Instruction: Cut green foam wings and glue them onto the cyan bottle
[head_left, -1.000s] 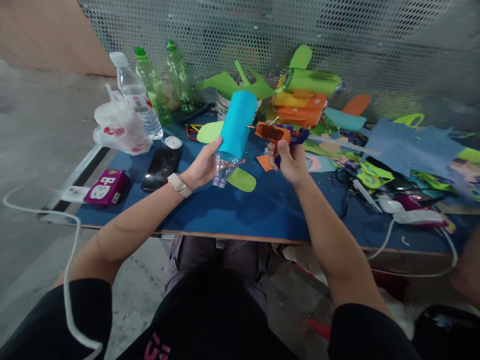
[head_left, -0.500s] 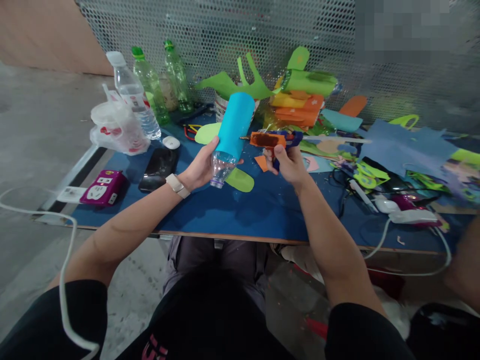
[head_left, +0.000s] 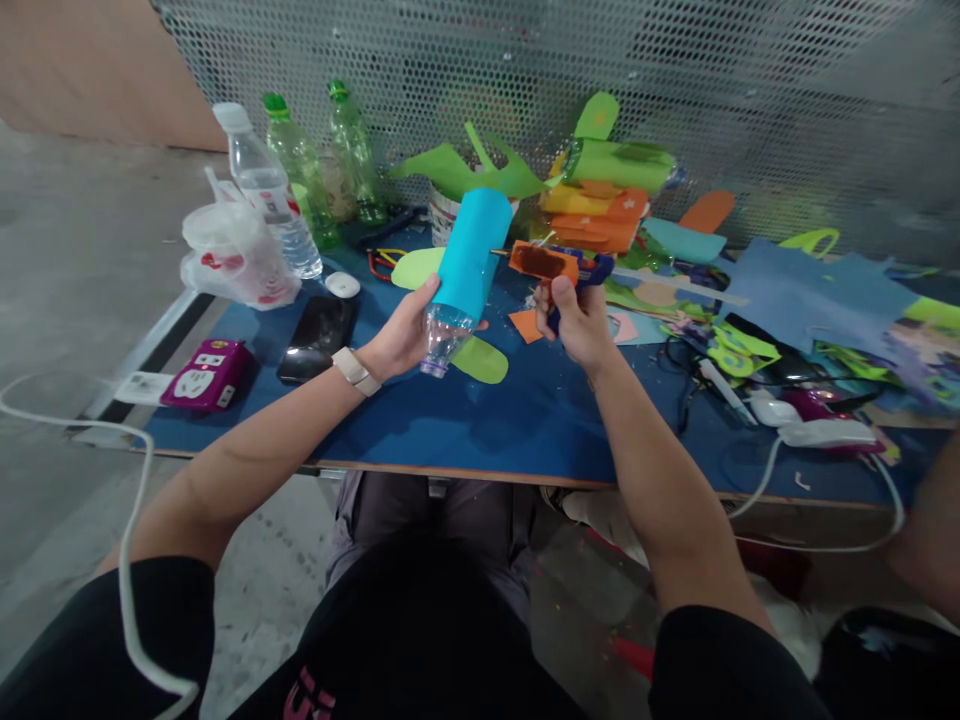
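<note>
My left hand (head_left: 405,328) is closed around a clear plastic bottle (head_left: 471,255) wrapped in bright blue paper, its bare neck and cap tilted down toward me. In my right hand (head_left: 577,325) is an orange and dark-blue glue gun (head_left: 544,262), a glue stick poking out of its back end. The gun's nozzle points left and lies very close to the right edge of the blue wrap; whether it touches, I cannot tell. Light green rounded paper pieces (head_left: 480,360) show on both sides of the bottle.
Clear and green bottles (head_left: 300,165) and a bagged cup (head_left: 232,255) stand at the back left. A black phone (head_left: 319,338) and purple power socket (head_left: 208,375) lie left. Right are scissors (head_left: 742,350), paper scraps (head_left: 814,290) and cables. Another person's arm (head_left: 930,510) shows at the right edge.
The glue gun's nozzle dipped down and left along the blue wrap half a second ago, then rose back. The bottle stays nearly in place, and the view has shifted slightly.
</note>
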